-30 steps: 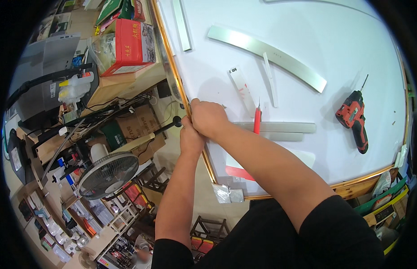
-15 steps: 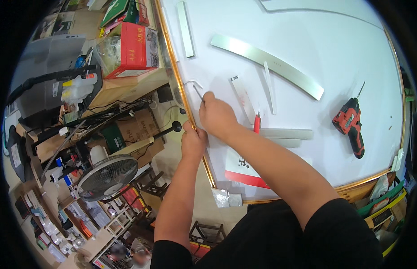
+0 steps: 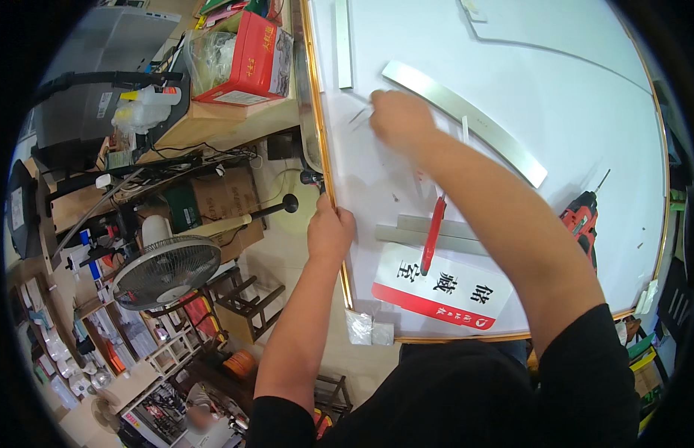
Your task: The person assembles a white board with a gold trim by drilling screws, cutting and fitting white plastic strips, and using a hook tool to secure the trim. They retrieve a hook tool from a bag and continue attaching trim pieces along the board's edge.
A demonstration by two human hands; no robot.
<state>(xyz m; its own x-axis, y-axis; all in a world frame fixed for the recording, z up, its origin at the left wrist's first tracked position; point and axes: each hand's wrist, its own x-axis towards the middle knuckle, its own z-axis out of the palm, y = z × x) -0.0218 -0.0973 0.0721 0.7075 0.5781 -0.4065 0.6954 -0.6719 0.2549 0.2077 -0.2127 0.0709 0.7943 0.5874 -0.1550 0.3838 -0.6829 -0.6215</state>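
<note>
My right hand [image 3: 403,125] is closed over the white board [image 3: 377,168], with a thin, rod-like piece [image 3: 360,116] jutting from its fingertips; blur hides its exact kind. At the board's left side, my left hand [image 3: 330,233] grips the gold-coloured frame edge [image 3: 324,153]. Just beyond the right hand lies a curved silver metal strip [image 3: 466,119]. A straight silver strip [image 3: 343,45] is farther up the board. Below my right forearm are a red-handled cutter [image 3: 433,237], grey metal bars [image 3: 414,231] and a white-and-red sign plate [image 3: 444,287].
A red-and-black cordless drill [image 3: 582,220] with a long bit lies at the board's right, partly behind my forearm. Clear plastic wraps the near-left corner [image 3: 360,328]. Left of the board stand a grey fan [image 3: 168,272], a desk with a red box [image 3: 250,60], and wooden stools [image 3: 250,299].
My right hand has moved up and away from the left hand, which stays at the frame edge. The whole view has shifted, and more of the sign plate shows.
</note>
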